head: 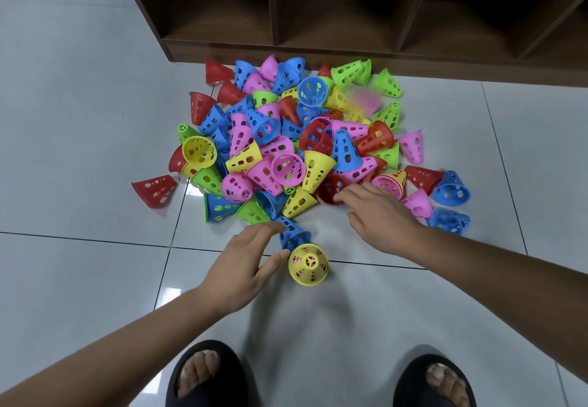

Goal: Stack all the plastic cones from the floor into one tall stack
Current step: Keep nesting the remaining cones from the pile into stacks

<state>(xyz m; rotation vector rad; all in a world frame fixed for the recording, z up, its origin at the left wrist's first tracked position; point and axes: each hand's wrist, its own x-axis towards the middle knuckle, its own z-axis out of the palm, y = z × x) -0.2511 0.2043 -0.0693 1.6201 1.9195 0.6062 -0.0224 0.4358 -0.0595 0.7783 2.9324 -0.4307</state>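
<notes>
We see the left hand's [245,266] fingers [270,231] straight and together, thumb apart, just beside a blue cone [295,236] lying against an upright yellow cone [308,265]. The right hand's [381,219] loosely spread fingers [345,196] touch a red cone's [329,188] rim at the pile's [286,139] near edge. We note smooth hollow plastic with oval holes, five colours, on glossy floor tiles [79,152] before a dark wooden shelf [350,50]; two black sandals [206,371] below
</notes>
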